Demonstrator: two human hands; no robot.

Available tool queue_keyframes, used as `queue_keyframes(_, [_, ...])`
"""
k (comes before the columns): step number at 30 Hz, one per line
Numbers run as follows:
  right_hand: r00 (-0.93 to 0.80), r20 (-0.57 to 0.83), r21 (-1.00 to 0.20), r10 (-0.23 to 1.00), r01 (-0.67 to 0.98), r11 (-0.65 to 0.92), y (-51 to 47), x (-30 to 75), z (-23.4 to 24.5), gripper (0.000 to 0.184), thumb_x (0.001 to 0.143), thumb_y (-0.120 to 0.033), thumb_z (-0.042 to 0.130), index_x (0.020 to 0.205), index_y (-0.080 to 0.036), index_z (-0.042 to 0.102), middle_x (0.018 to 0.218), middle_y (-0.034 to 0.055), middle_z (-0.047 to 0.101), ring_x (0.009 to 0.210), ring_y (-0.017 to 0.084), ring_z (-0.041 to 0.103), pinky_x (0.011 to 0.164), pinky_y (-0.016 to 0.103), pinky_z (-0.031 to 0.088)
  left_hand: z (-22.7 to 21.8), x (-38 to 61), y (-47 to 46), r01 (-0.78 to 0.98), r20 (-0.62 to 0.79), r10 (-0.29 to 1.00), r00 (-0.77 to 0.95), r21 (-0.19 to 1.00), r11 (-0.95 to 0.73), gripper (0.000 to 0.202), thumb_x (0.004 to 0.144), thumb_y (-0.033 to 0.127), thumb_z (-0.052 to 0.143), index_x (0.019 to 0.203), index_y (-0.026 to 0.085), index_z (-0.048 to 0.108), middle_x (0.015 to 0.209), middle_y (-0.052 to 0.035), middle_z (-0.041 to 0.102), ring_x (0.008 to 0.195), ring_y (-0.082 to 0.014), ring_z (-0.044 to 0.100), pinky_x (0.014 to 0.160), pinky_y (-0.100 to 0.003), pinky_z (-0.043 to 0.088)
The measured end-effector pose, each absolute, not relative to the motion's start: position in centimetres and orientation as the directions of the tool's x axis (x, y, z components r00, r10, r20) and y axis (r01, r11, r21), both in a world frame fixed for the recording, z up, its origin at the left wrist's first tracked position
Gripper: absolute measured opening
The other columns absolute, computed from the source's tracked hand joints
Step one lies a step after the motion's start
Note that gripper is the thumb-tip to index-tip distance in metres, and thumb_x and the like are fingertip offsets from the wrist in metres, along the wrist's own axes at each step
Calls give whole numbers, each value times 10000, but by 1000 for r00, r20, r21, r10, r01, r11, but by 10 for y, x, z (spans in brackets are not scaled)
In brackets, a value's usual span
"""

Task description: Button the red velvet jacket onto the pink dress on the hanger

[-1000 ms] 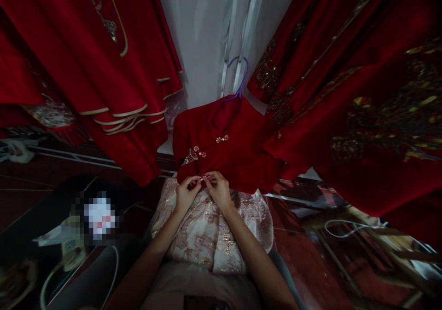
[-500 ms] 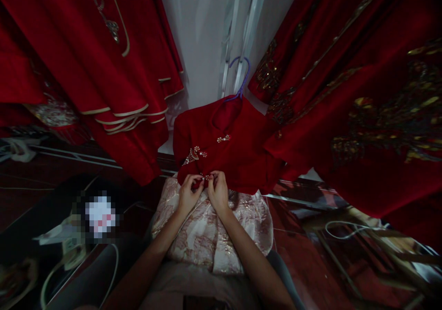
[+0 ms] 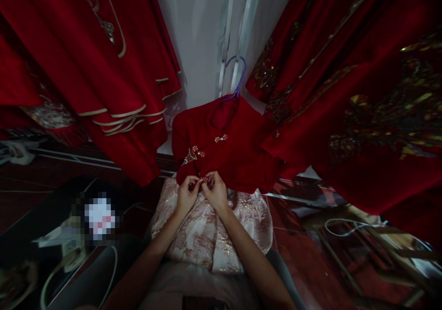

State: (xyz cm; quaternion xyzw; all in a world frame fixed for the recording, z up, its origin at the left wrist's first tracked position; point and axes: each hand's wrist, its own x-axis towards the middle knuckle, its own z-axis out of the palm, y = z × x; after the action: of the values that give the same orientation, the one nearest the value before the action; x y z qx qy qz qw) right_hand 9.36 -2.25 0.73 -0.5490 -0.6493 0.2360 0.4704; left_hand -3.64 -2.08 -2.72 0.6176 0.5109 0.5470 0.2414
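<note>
A red jacket [image 3: 238,149] on a purple hanger [image 3: 239,81] lies spread in front of me, its lower edge over a pale pink brocade cloth [image 3: 193,245] on my lap. Beaded clasps decorate it: one frog button [image 3: 221,138] below the collar and a larger fan-shaped ornament [image 3: 192,154] on the chest. My left hand [image 3: 187,194] and my right hand [image 3: 215,191] meet at the lower hem, fingertips pinched on another small beaded frog button [image 3: 204,179]. The fingers partly cover it, so its fastening cannot be made out.
Red garments with pale piping [image 3: 127,84] hang on the left, and gold-embroidered red garments [image 3: 386,112] on the right. A white power strip [image 3: 74,255] with a cord sits at the lower left. A wooden stool frame [image 3: 359,255] stands at the lower right.
My right hand has shifted slightly left, its fingertips closer to those of my left hand at the frog button. The whole view has moved a little.
</note>
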Motion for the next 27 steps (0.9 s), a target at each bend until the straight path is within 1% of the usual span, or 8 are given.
queue_keyframes(5, [107, 365, -814, 925, 519, 261, -26, 93, 10, 176, 860, -380, 492, 808, -212, 483, 693, -27, 513, 621, 118, 488, 616, 219, 376, -12, -42, -6, 246, 339, 927, -159, 923, -296, 230, 866, 407, 552, 893, 191, 630, 833, -27, 663, 785, -146, 618, 737, -253, 475])
queue_keyframes(9, [156, 395, -806, 905, 531, 260, -28, 93, 10, 254, 884, -400, 465, 713, -220, 414, 635, -41, 444, 591, 112, 463, 624, 219, 361, 12, -42, 23, 106, 277, 951, -140, 959, -264, 331, 868, 466, 532, 1007, 197, 665, 895, -36, 690, 750, -138, 619, 691, -247, 480])
queue_keyframes(11, [168, 402, -808, 900, 528, 262, -29, 93, 10, 273, 892, -394, 458, 692, -222, 387, 624, -44, 425, 587, 111, 459, 637, 218, 363, 22, -37, 38, 2, 221, 961, -166, 975, -224, 359, 827, 486, 585, 1013, 193, 677, 909, -37, 694, 731, -134, 620, 660, -243, 484])
queue_keyframes(13, [177, 408, -814, 896, 516, 268, -29, 93, 10, 279, 896, -384, 454, 683, -223, 373, 621, -45, 416, 584, 108, 453, 642, 215, 365, 28, -30, 49, -149, 138, 979, -151, 976, -161, 383, 779, 481, 646, 1003, 174, 690, 938, -54, 699, 782, -146, 639, 700, -257, 503])
queue_keyframes(17, [182, 402, -824, 897, 499, 268, -28, 94, 10, 280, 903, -384, 438, 684, -225, 363, 623, -42, 419, 586, 111, 451, 633, 212, 363, 34, -22, 57, -392, 9, 1000, -8, 920, -12, 408, 730, 417, 715, 1039, 151, 694, 965, -91, 711, 848, -160, 662, 776, -298, 515])
queue_keyframes(20, [178, 395, -830, 902, 489, 267, -28, 94, 11, 285, 904, -388, 439, 684, -226, 356, 620, -44, 417, 582, 110, 450, 621, 211, 354, 36, -22, 56, -435, -41, 999, -5, 900, 34, 357, 695, 355, 743, 994, 163, 710, 993, -87, 714, 846, -151, 663, 759, -280, 511])
queue_keyframes(24, [174, 397, -838, 901, 470, 278, -27, 94, 10, 284, 907, -381, 440, 686, -223, 358, 620, -46, 416, 576, 106, 442, 616, 209, 345, 36, -23, 55, -407, -70, 995, -69, 913, 36, 298, 660, 305, 742, 923, 166, 718, 992, -74, 717, 825, -144, 662, 719, -261, 501])
queue_keyframes(27, [171, 398, -840, 901, 463, 283, -27, 95, 9, 291, 910, -387, 440, 684, -221, 361, 620, -48, 408, 576, 103, 436, 615, 207, 339, 35, -19, 54, -449, -121, 983, -141, 893, 46, 308, 646, 294, 713, 924, 161, 712, 988, -71, 714, 788, -138, 655, 670, -246, 491])
